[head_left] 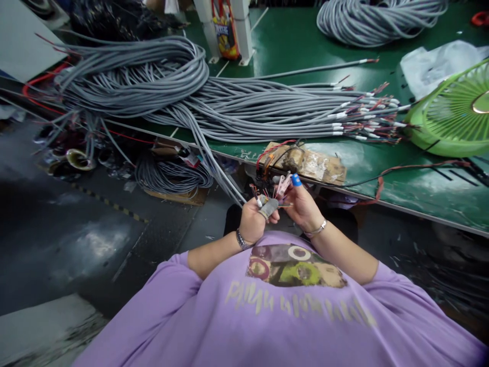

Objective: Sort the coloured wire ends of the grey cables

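Observation:
My left hand [253, 219] is closed around the end of a grey cable [214, 163] whose thin coloured wires [255, 192] fan out above the fist. A taped finger of that hand presses toward my right hand. My right hand [301, 204] is closed in a pinch on some of those wire ends, with blue tape on one fingertip [296, 179]. Both hands sit just in front of the green table's near edge [382, 201]. A large bundle of grey cables [237, 107] with stripped ends lies across the table behind them.
A green fan [454, 114] stands at the right, a white plastic bag [435, 63] behind it. Another grey cable coil [374, 20] lies at the back. A taped cardboard fixture [313, 163] with wires sits at the table edge. More cable coils [171, 176] lie on the dark floor at left.

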Action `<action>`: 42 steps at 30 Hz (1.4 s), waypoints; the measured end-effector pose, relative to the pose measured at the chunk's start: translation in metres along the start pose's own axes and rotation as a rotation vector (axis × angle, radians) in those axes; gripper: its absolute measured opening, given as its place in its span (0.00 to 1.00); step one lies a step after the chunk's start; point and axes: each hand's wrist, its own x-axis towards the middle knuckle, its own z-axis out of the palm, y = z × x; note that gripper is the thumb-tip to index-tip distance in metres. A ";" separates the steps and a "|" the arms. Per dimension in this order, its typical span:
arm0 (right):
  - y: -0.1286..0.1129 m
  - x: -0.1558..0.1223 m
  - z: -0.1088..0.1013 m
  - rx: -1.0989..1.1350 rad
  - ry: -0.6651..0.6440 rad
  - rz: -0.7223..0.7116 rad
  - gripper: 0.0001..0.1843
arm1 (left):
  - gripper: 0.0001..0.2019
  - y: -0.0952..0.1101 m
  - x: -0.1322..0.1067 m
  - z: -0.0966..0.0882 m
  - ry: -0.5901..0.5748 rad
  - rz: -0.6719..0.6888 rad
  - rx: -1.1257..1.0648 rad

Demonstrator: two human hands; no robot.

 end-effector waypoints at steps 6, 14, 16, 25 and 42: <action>0.000 0.004 -0.002 0.003 0.026 0.048 0.24 | 0.20 0.000 0.003 0.004 0.004 -0.013 -0.012; 0.002 0.005 -0.002 0.037 0.031 0.074 0.21 | 0.21 0.003 0.000 0.001 -0.060 -0.006 0.080; 0.002 0.004 -0.001 0.074 0.042 0.087 0.20 | 0.21 0.003 0.000 0.001 -0.059 -0.004 0.070; 0.004 -0.005 -0.011 0.070 -0.058 0.107 0.24 | 0.21 0.005 -0.012 -0.010 -0.036 -0.007 0.062; -0.012 -0.014 -0.020 -0.545 -0.296 0.089 0.20 | 0.20 0.007 0.009 -0.020 -0.428 -0.245 0.369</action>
